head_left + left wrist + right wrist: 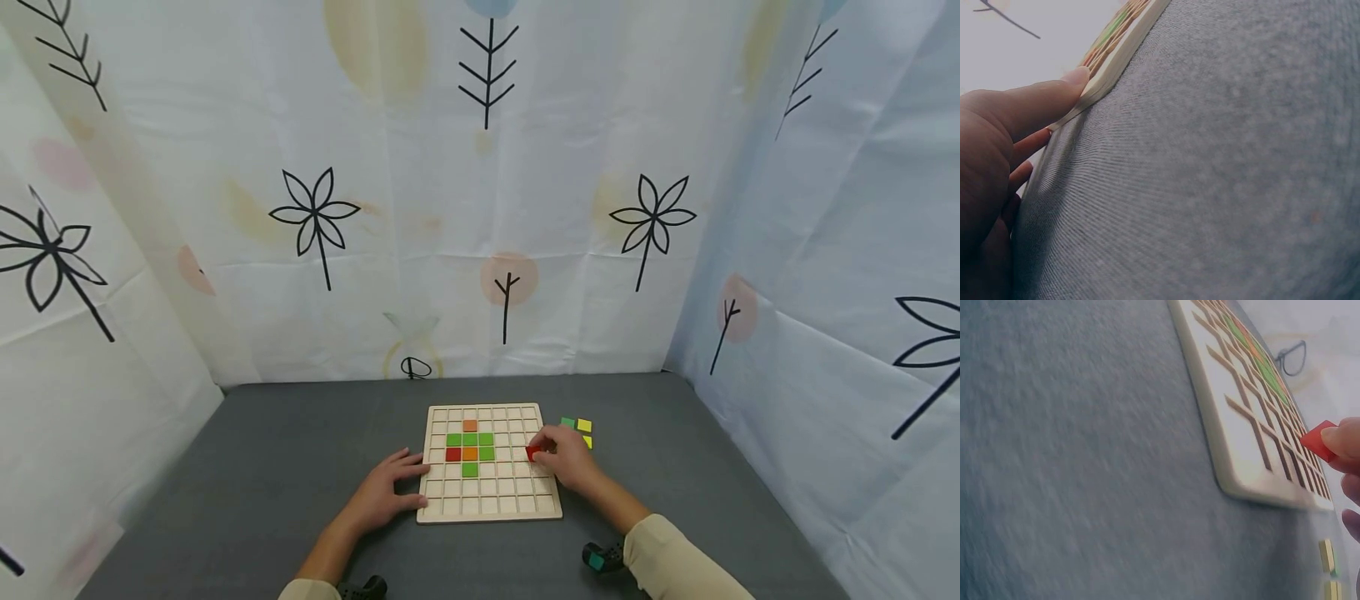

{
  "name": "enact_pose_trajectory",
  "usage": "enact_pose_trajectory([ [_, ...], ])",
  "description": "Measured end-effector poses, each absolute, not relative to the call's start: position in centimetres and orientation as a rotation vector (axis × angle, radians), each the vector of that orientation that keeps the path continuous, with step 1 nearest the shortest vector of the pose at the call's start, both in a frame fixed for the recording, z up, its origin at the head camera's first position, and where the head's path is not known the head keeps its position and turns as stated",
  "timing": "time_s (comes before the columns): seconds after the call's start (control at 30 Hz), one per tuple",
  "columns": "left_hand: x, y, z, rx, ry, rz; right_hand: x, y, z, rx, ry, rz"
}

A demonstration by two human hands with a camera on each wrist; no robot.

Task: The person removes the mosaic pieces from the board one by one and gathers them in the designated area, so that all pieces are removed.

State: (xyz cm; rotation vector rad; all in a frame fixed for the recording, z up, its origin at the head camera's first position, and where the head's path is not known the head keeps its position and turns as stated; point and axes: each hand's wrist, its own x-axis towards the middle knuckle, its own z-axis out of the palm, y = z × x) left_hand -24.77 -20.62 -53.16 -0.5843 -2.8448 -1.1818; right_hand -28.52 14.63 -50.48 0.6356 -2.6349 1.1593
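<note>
I pinched a small red square tile (532, 453) in my right hand (567, 460) above the right side of the pale wooden gridded board (505, 487); my left hand (382, 493), fingers loose, touched its left edge; placing seemed under way, probably calling next for levelling the tile.

Pale creased fabric walls (555, 192) on three sides, printed with black plant outlines (315, 212). Dark grey tabletop (285, 442) below.

Pale-wood grid board (517, 506): green, orange, red tiles (470, 439) toward ten o'clock, red tile (530, 453) at three; yellow tiles (584, 425) beyond two; white curtain (420, 150), black plant motifs.
</note>
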Motion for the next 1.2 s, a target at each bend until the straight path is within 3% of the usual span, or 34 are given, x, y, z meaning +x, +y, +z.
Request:
enact_pose_trajectory([
  [1.2,-24.7,-20.6,-53.2,-0.611,-2.856,-1.160,-30.6,22.8,-52.5,0.029,-2.491,1.144],
])
